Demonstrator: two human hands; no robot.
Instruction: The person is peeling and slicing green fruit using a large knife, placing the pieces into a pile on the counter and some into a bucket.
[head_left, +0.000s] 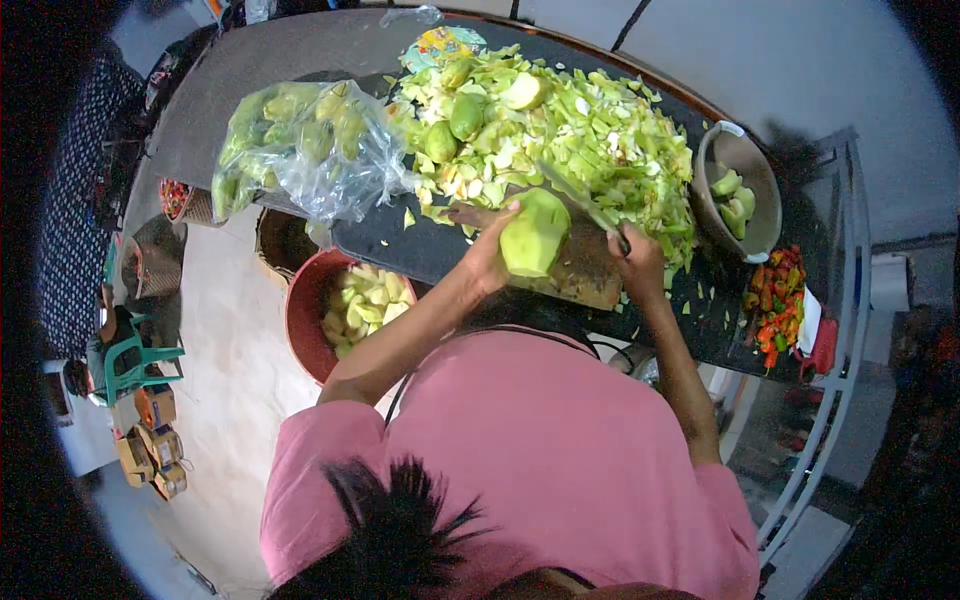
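Gripping a pale green fruit (536,236) in the left hand (487,258), skin off by the look of it, clasped from its left side with the thumb near the top, probably to steady it and leave the right side free for the blade. Gripping a knife (583,199) in the right hand (640,264), closed around the dark handle, angled left and away, close by the fruit's upper right edge; can't tell whether touching. Got a brown board (588,284) just below both hands, likely to shield the dark worktop (385,232). Beyond the hands, a big heap of peelings (612,150), maybe pushed there to free up the near edge, plus whole green fruits (466,117) within easy reach. Left of the left hand, a clear plastic bag (345,185) of more green fruit. Lower, nearer the body, a red tub (308,335) of pale pieces (366,300), probably low for easy dropping-in. Right of the right hand, a greyish bowl (766,195) with green chunks (737,212), then red-and-green peppers (774,300), kept out of the mess.
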